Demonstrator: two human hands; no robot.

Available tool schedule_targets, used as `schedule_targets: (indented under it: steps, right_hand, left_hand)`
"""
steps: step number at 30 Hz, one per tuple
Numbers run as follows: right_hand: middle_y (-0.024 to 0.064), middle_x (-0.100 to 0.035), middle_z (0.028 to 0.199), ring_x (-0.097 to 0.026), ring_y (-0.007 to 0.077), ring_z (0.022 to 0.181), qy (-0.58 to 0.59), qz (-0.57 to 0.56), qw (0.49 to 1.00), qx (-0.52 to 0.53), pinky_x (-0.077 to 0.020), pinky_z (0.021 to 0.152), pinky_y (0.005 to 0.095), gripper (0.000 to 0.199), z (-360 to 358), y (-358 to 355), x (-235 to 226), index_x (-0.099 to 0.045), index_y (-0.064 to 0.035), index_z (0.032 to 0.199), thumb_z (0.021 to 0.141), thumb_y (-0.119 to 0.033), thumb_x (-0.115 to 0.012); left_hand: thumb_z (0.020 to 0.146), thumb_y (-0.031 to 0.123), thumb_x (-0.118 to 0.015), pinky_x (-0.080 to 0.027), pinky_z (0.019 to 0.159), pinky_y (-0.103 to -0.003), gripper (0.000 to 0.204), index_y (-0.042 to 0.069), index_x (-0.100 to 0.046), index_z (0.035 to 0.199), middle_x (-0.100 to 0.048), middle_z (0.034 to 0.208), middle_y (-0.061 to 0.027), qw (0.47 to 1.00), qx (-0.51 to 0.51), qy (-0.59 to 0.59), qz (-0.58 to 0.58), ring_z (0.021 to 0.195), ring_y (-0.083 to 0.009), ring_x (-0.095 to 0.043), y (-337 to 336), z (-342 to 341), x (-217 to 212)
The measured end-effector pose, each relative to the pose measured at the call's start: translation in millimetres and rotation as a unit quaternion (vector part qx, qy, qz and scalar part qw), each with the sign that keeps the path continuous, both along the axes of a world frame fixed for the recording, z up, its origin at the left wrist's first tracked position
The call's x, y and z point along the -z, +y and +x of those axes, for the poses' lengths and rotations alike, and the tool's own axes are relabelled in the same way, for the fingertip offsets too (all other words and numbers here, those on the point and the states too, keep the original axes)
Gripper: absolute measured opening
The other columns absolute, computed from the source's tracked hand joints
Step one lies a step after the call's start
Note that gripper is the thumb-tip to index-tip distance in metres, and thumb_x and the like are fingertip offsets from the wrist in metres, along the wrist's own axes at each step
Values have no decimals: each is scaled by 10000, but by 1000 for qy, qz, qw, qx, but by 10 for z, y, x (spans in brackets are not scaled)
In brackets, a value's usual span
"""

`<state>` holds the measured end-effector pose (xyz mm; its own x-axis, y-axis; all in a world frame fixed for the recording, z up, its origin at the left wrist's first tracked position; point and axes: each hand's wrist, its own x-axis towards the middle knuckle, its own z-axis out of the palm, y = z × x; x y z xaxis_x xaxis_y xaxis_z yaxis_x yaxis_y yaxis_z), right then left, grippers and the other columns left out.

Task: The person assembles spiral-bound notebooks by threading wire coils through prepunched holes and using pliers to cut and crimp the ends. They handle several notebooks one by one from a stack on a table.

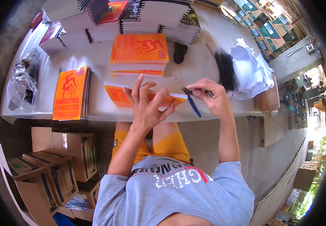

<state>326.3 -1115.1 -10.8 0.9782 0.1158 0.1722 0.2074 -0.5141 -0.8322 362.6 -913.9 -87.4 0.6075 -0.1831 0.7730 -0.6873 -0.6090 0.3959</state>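
Observation:
My left hand [148, 105] is at an orange booklet [119, 95] that stands tilted near the table's front edge. Its thumb and index finger close on the booklet's right part, while the other fingers are raised and spread. At the booklet's right end my right hand [212, 98] is closed on a pair of blue-handled pliers [195, 107]. The dark jaws lie beside the page edge, and a blue handle hangs below the fingers. A small dark piece shows among the right fingers; I cannot tell what it is.
More orange booklets [138, 51] are stacked behind, and a coil-bound orange one [71, 92] lies left. Tall stacks of coil-bound books [159, 15] line the back. Black coils [225, 69] lie right beside crumpled white sheeting [249, 71]. A black object [180, 52] lies nearby. Cardboard boxes [57, 173] stand lower left.

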Motion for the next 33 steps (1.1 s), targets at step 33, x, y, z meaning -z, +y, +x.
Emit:
schedule_targets:
  steps: [33]
  right_hand:
    - [59,-542,679,-493,101,567,206,96,974,8,-410,539,235,117,-16,49,-13,-611,-22,948,851,-87,-602]
  left_hand:
    - [622,315,-803,-204,990,-503,366,184,-626,915,-542,877,-8,999,-24,35,13,1119,-248,-452,-5,55,-103]
